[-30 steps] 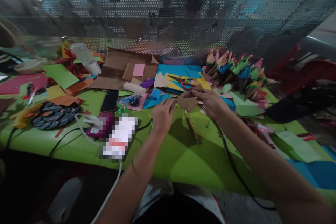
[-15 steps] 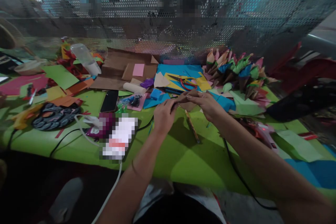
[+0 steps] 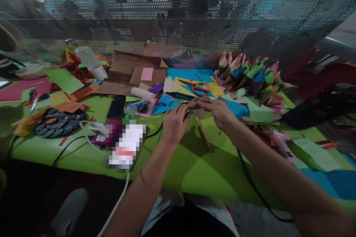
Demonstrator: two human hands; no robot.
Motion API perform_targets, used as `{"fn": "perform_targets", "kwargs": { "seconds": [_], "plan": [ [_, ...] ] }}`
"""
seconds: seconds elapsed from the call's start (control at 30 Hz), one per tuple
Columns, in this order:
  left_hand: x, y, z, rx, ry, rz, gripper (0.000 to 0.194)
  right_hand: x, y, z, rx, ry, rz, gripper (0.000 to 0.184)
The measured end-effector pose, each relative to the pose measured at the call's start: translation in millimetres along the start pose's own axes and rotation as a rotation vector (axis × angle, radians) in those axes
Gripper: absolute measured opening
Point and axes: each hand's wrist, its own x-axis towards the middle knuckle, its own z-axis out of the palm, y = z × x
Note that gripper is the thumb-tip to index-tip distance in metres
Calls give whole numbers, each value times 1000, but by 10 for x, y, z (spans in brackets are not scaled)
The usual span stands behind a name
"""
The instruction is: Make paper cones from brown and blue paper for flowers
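Note:
My left hand (image 3: pixel 175 121) and my right hand (image 3: pixel 220 112) meet over the middle of the green table (image 3: pixel 178 177). Between their fingertips is a piece of brown paper (image 3: pixel 199 112), largely covered by the fingers. Both hands are closed on its edges, the left from one side and the right from the other. Just below them on the table lies a thin yellow-brown patterned pencil or stick (image 3: pixel 204 135). Beyond the hands, red-handled scissors (image 3: pixel 198 88) rest on yellow and blue paper (image 3: pixel 191 74).
Paper flowers in brown cones (image 3: pixel 250 74) stand at the back right. A pink glue gun (image 3: pixel 280 142) lies to the right. On the left are a black phone (image 3: pixel 116 107), a yellow glue gun (image 3: pixel 27 123), a white power strip (image 3: pixel 128 144) and cables. A perforated metal screen (image 3: pixel 167 26) rises behind.
My left thumb and fingers have shifted slightly on the brown paper. Both hands stay in nearly the same place, and the things on the table have not moved.

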Motion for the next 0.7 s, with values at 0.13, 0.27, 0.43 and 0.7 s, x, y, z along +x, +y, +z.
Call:
{"fn": "perform_targets", "kwargs": {
  "seconds": [0.13, 0.27, 0.43, 0.7],
  "plan": [
    [-10, -10, 6, 17, 30, 1, 10, -22, -19, 19, -29, -36, 19, 30],
    [-21, -31, 23, 34, 51, 23, 9, -32, -27, 40, -1, -29, 38, 30],
    [-28, -44, 48, 49, 103, 40, 8, -36, -15, 48, 41, -15, 64, 28],
    [-34, -31, 40, 52, 103, 47, 10, -13, 24, 26, 48, -16, 81, 29]
  ]
}}
